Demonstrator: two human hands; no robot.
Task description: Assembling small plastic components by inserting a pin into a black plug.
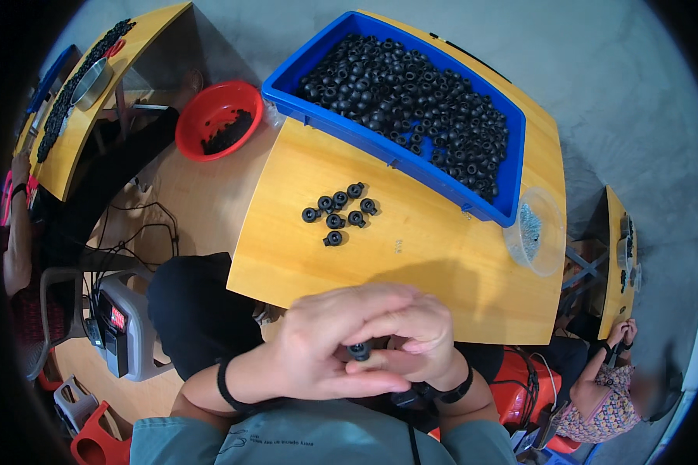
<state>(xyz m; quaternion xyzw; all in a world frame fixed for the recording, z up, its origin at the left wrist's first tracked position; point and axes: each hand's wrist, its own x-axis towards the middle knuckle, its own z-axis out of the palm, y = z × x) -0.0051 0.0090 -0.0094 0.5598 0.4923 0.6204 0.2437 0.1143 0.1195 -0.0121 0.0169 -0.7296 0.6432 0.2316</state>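
We see both hands joined low in the head view, just past the near edge of the wooden table [442,263]. A small black rubber part [359,351] sits between the fingertips, mostly hidden. The left hand [326,349] curls over it, fingers [364,298] closed across the top, thumb below the part. The right hand [419,341] presses in from the other side, fingers bent, tips touching the part. Both hands pinch shut on it. Seven similar black parts [337,213] lie loose in a cluster mid-table, well apart from the hands. Behind them sits a blue bin [512,194] full of the same parts. A clear plastic cup [537,231] stands at the table's right edge, and a red bowl [217,120] lies left of the bin.
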